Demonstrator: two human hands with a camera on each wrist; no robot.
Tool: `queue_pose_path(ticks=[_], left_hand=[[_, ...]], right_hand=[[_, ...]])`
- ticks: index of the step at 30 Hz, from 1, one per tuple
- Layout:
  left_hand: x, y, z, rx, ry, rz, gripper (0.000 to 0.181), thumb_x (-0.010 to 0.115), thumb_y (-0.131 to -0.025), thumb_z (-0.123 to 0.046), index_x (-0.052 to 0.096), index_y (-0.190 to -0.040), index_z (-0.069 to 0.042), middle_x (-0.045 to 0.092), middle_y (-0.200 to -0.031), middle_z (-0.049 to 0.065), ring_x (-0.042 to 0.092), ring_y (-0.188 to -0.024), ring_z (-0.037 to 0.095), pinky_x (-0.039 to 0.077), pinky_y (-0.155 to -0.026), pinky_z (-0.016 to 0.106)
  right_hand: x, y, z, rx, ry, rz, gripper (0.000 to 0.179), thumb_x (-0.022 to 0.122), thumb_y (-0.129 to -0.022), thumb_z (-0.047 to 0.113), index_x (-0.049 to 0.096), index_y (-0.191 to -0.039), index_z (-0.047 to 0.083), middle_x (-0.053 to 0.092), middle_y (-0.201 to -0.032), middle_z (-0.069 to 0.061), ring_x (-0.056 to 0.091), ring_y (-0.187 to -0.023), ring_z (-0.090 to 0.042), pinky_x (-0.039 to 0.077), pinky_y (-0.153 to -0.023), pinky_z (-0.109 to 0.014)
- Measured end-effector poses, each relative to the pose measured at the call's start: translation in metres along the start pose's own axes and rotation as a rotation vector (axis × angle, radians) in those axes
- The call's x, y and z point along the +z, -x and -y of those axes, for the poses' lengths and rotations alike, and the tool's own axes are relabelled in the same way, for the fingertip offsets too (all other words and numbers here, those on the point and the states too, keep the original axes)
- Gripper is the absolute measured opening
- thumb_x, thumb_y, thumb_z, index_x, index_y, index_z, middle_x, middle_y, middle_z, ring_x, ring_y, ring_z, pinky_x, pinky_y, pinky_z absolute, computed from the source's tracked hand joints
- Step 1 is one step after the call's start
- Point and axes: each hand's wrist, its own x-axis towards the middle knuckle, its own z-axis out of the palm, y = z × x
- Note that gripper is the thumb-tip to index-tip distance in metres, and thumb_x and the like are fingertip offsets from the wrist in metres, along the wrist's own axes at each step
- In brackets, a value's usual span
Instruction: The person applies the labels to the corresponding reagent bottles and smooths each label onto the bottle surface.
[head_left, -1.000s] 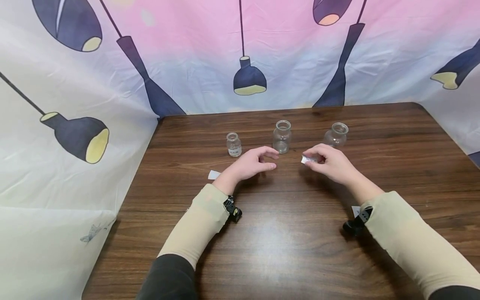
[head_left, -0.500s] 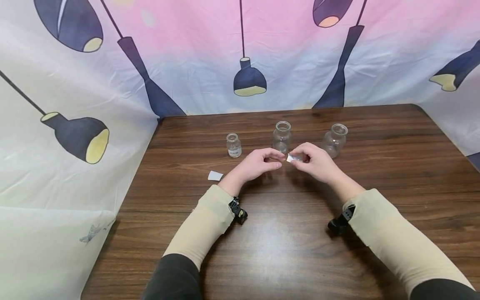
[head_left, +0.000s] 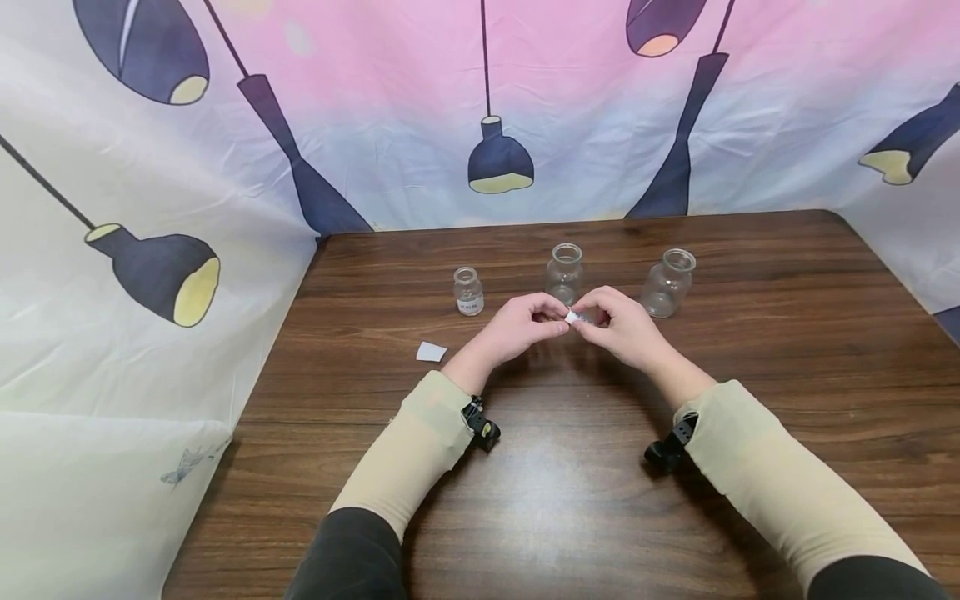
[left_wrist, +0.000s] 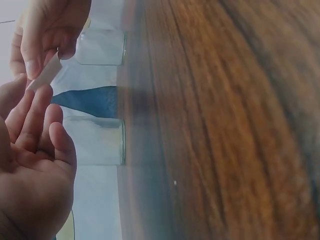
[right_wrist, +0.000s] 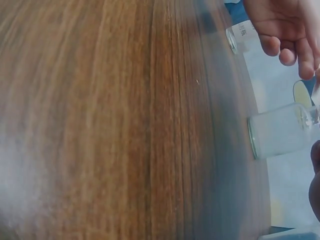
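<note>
Both hands meet above the table in front of the middle glass bottle [head_left: 565,273]. My right hand [head_left: 626,329] pinches a small white label [head_left: 572,317] between thumb and fingers; in the left wrist view the label [left_wrist: 47,71] slants down from those fingers. My left hand [head_left: 517,327] has its thumb and index fingertip at the label's near end, pinching it, while its other fingers [left_wrist: 62,142] curl loosely. To the left stands a smaller glass bottle [head_left: 468,292] with a printed label round its lower part. A third, clear bottle [head_left: 667,283] stands to the right.
A white slip of paper [head_left: 431,352] lies on the brown wooden table [head_left: 525,500] beside my left wrist. Behind the table's far edge hangs a printed cloth [head_left: 420,167] with lamp drawings. Wrist cameras are strapped to both forearms.
My right hand has moved left with the label, up to my left hand, which has shifted slightly right. The fingers of both hands now meet at the label.
</note>
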Motion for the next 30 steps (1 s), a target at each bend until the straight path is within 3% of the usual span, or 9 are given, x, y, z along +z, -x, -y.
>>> queue_pose_path(ticks=[6,12,25,30], left_hand=[[0.001,0.0,-0.002,-0.035,-0.037,-0.057,0.013,0.066,-0.088,-0.02,0.067,-0.096,-0.01,0.062,-0.086,0.0,0.055,-0.08,0.011,0.044,-0.069,0.023],[0.002,0.0,-0.002,-0.043,-0.037,-0.067,0.012,0.065,-0.089,-0.021,0.068,-0.094,-0.01,0.062,-0.085,-0.001,0.054,-0.079,0.01,0.043,-0.069,0.023],[0.004,0.0,0.002,-0.04,0.059,-0.058,0.012,0.064,-0.089,-0.015,0.069,-0.094,-0.005,0.065,-0.086,0.001,0.055,-0.078,0.008,0.045,-0.069,0.022],[0.003,0.001,0.003,-0.035,0.094,-0.053,0.012,0.064,-0.089,-0.014,0.068,-0.094,-0.003,0.067,-0.088,0.007,0.057,-0.077,0.009,0.05,-0.072,0.03]], right_hand=[[0.003,-0.001,-0.002,-0.014,-0.004,-0.022,0.013,0.073,-0.08,0.009,0.066,-0.091,0.01,0.06,-0.093,-0.002,0.048,-0.073,-0.014,0.04,-0.064,-0.029],[0.006,-0.001,-0.002,-0.032,-0.025,-0.041,0.013,0.073,-0.08,0.006,0.066,-0.09,0.01,0.06,-0.089,-0.003,0.049,-0.073,-0.013,0.041,-0.064,-0.027],[0.013,-0.001,0.0,-0.037,-0.029,-0.058,0.013,0.073,-0.079,0.006,0.065,-0.089,0.008,0.06,-0.089,-0.003,0.052,-0.074,-0.012,0.043,-0.065,-0.025],[0.015,0.001,0.002,-0.009,-0.025,-0.055,0.013,0.072,-0.08,0.008,0.066,-0.091,0.008,0.057,-0.081,-0.001,0.051,-0.071,-0.013,0.042,-0.064,-0.026]])
